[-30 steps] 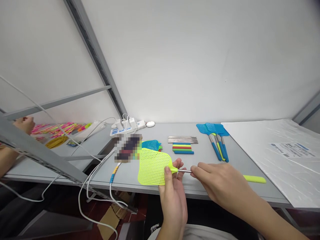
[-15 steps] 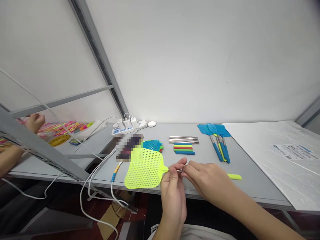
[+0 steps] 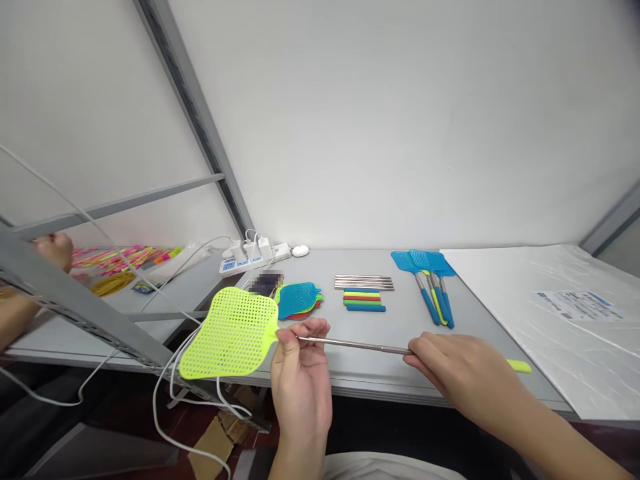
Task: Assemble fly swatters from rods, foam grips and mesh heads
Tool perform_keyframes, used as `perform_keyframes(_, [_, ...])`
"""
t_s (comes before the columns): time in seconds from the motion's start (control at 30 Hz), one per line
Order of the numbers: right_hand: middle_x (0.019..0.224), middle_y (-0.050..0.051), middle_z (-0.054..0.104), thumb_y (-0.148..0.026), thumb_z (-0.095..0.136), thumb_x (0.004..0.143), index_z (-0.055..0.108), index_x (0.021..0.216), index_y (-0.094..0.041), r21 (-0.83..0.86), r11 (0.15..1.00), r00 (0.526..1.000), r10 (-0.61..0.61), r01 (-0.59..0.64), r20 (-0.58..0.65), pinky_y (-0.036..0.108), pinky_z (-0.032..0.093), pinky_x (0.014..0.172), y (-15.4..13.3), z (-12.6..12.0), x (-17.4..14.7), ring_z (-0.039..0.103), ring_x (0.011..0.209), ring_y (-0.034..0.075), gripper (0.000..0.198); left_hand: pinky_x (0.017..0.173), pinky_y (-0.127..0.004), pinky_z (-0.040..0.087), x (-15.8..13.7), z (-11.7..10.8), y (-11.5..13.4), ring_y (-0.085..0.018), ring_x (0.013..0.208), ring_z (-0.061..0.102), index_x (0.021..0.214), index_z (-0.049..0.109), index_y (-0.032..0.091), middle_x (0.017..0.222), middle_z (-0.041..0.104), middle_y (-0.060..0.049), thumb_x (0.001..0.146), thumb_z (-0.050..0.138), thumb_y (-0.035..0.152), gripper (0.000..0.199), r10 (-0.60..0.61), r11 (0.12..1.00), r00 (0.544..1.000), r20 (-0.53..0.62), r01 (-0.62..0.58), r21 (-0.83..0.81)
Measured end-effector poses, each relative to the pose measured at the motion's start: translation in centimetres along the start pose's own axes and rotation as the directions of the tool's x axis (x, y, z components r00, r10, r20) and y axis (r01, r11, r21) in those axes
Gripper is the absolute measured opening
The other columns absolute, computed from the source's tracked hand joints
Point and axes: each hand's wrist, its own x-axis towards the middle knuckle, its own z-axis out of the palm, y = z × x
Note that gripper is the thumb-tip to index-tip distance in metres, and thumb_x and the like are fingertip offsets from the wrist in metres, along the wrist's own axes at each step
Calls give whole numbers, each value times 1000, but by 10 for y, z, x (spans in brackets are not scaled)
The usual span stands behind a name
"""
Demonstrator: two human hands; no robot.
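A yellow-green fly swatter [image 3: 227, 333] with a perforated head is held level between both hands above the table's front edge. My left hand [image 3: 303, 377] pinches its neck where the head meets the thin metal rod, thumb on top. My right hand [image 3: 453, 363] is closed around the other end of the telescopic rod, and the yellow-green grip pokes out to its right. The rod [image 3: 355, 344] lies bare between the hands. Behind it are several metal rods [image 3: 364, 283] and several coloured handle grips [image 3: 362, 300]. Loose swatter heads [image 3: 299, 300] in blue, green and red are stacked left of those.
Blue-headed fly swatters [image 3: 434, 287] lie together at the right, beside a large white wrapped sheet [image 3: 540, 327]. A power strip [image 3: 255, 259] with plugs and cables stands at the back left. Past the metal shelf frame [image 3: 90, 293], another person's hand [image 3: 56, 251] is over colourful strips.
My hands have moved apart, the left one leftward with the swatter head and the right one rightward. Much more of the metal rod now shows between them.
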Motion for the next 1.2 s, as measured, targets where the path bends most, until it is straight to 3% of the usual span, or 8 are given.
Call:
perform_keyframes(0.1, [63, -3, 52, -29, 43, 100, 47, 77, -22, -33, 999, 999, -13, 12, -32, 31, 21, 56, 1, -5, 0, 47, 53, 14, 24, 86, -36, 52, -12, 5, -11, -16, 84, 67, 80, 66, 19, 90, 70, -4, 83, 65, 50, 32, 0, 1000, 1000, -15, 0, 3])
perform_keyframes(0.2, [63, -2, 51, -28, 42, 100, 48, 77, -21, -69, 997, 998, -42, 40, -39, 32, 19, 55, 0, -8, 5, 47, 54, 14, 25, 91, -40, 50, -31, 10, -30, -22, 100, 65, 92, 68, 18, 108, 69, -11, 88, 57, 51, 35, -144, 988, 984, 104, 136, 76])
perform_keyframes(0.3, [64, -2, 52, -28, 41, 100, 48, 77, -21, -80, 994, 997, -71, 68, -25, 32, 18, 55, -3, -8, 13, 46, 54, 14, 25, 95, -42, 47, -46, 11, -43, -26, 109, 62, 86, 67, 17, 109, 69, -14, 91, 53, 50, 37, -253, 962, 948, 193, 226, 153])
perform_keyframes(0.57, [66, -3, 54, -26, 40, 101, 50, 84, -22, -36, 998, 999, -51, 52, 18, 31, 19, 55, 10, 2, 9, 47, 55, 14, 20, 91, -36, 48, -8, 3, -8, -18, 86, 66, 73, 59, 19, 81, 69, -2, 87, 60, 49, 33, 25, 995, 1000, 18, -27, 96])
perform_keyframes(0.7, [65, -3, 54, -27, 41, 100, 49, 81, -22, -44, 999, 999, -23, 24, 25, 30, 21, 56, 31, 5, -13, 47, 54, 14, 22, 87, -35, 50, 8, 2, 1, -16, 80, 65, 71, 58, 18, 78, 67, 0, 87, 60, 48, 34, 50, 998, 998, -37, -49, 24])
perform_keyframes(0.83, [65, -3, 55, -29, 42, 100, 50, 81, -21, -83, 997, 1000, -1, 2, 16, 30, 22, 56, 40, 4, -22, 47, 53, 14, 23, 85, -36, 50, -11, 7, -24, -16, 83, 66, 88, 64, 20, 97, 70, -5, 90, 54, 52, 34, -59, 997, 998, 6, 59, 51])
perform_keyframes(1.0, [64, -3, 53, -28, 41, 101, 49, 83, -22, -112, 991, 997, -70, 71, 16, 32, 22, 56, 26, -1, -6, 49, 55, 15, 21, 93, -40, 46, -40, 20, -50, -23, 99, 65, 90, 64, 17, 103, 70, -12, 96, 43, 49, 39, -274, 953, 929, 249, 227, 202])
perform_keyframes(1.2, [58, -3, 52, -41, 39, 100, 49, 74, -21, -148, 988, 997, 21, -32, -78, 30, 24, 54, 61, 5, -25, 49, 50, 15, 34, 86, -38, 50, -7, 14, -14, -20, 80, 69, 72, 55, 20, 80, 71, -3, 88, 55, 53, 37, -22, 994, 993, 116, 9, 108])
